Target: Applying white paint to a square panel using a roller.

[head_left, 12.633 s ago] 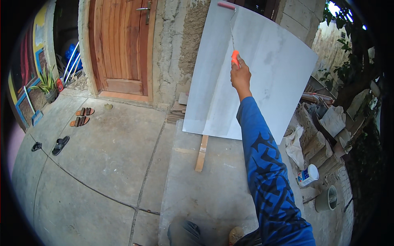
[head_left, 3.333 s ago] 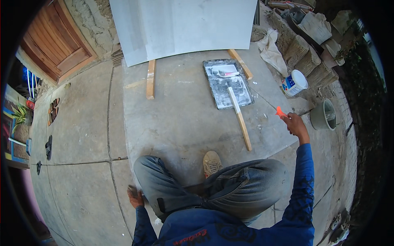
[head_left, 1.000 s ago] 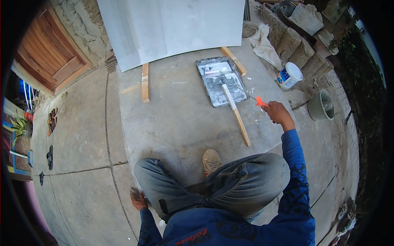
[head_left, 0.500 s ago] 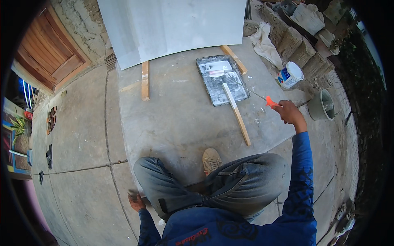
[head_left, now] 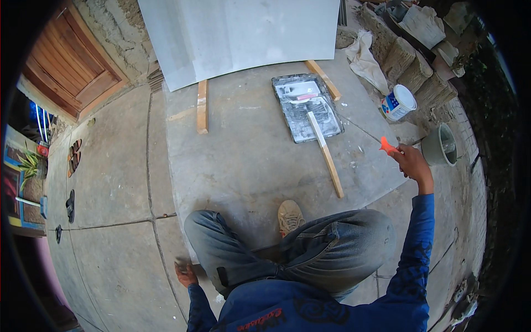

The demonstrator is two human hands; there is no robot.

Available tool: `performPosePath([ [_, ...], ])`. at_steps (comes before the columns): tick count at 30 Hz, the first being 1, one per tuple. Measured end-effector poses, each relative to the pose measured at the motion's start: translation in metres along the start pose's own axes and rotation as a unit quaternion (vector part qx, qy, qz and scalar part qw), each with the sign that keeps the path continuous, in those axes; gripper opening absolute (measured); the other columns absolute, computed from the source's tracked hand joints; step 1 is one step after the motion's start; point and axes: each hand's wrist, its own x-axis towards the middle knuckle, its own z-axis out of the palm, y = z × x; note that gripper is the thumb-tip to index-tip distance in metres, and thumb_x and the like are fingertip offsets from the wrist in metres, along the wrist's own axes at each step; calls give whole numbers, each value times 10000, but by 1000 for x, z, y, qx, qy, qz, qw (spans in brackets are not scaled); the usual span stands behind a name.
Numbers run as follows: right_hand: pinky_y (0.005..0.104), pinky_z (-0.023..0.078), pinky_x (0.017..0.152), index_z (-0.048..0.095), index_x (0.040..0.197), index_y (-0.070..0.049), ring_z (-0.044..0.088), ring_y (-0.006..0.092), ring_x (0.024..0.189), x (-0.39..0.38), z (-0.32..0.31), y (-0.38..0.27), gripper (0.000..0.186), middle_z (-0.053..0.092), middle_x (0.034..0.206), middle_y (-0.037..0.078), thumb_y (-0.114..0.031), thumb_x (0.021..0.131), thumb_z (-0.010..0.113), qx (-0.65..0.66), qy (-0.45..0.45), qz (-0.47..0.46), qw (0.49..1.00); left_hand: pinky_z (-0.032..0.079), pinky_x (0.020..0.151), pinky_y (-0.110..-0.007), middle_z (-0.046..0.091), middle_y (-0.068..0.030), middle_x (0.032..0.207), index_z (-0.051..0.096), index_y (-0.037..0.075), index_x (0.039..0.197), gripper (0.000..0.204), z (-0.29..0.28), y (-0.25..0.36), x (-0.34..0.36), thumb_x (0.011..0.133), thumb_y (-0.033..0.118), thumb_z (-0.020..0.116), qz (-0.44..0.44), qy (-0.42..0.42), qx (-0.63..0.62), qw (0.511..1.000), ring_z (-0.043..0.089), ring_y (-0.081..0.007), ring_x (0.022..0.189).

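Observation:
My right hand [head_left: 414,165] is closed around the orange handle of a paint roller [head_left: 389,146]. Its thin metal rod slants toward a black paint tray [head_left: 296,133] smeared with white, where the roller's far end lies in or over the tray. A wooden stick [head_left: 329,171], whitened at its far end, leans on the tray's near part. Low at the left, beside my left knee, my left hand [head_left: 186,275] is curled at a dark greyish thing that I cannot make out.
A large pale grey panel [head_left: 243,33] stands beyond two wooden battens, one at the left [head_left: 202,110] and one at the right [head_left: 325,80]. A white paint pail [head_left: 399,103] and a grey bucket [head_left: 437,146] are at the right. Sandals [head_left: 74,157] lie at the left.
My right hand has drawn the paint roller's handle right and slightly nearer. The whole view has shifted a little. My left hand stays beside the knee.

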Motion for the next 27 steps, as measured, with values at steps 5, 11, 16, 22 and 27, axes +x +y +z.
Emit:
performPosePath([
  [5,354,442,429,634,874,46,578,191,445,-6,-1,11,394,570,583,108,-344,924,660,-10,3,11,1000,399,1086,-416,538,-238,1399,485,0,1420,657,8,18,7,823,117,733,20,-11,-18,1000,525,-377,1285],
  [11,361,468,460,638,871,42,607,220,467,30,33,7,406,596,600,131,-360,930,639,9,-4,-10,1000,391,1094,-416,533,-235,1408,492,-3,1413,651,12,40,11,819,108,734,39,-12,7,999,514,-379,1298],
  [16,422,528,612,661,904,18,671,294,584,57,65,-15,407,682,771,210,-382,941,599,-17,8,-9,1000,378,1110,-411,530,-227,1416,480,5,1427,663,7,26,12,821,104,732,36,-8,-26,999,496,-362,1323],
  [22,503,512,809,676,960,5,664,423,931,87,100,-9,433,704,950,232,-420,935,597,-20,62,-26,998,371,1114,-409,517,-222,1432,459,-2,1445,687,-4,17,1,821,104,726,9,-13,-32,999,493,-350,1330],
  [27,485,513,789,678,974,15,672,409,852,88,105,-18,434,699,907,238,-409,934,595,-68,66,-44,994,371,1113,-406,523,-226,1424,457,-11,1444,697,0,19,2,820,132,734,-18,-25,-31,999,499,-355,1324],
])
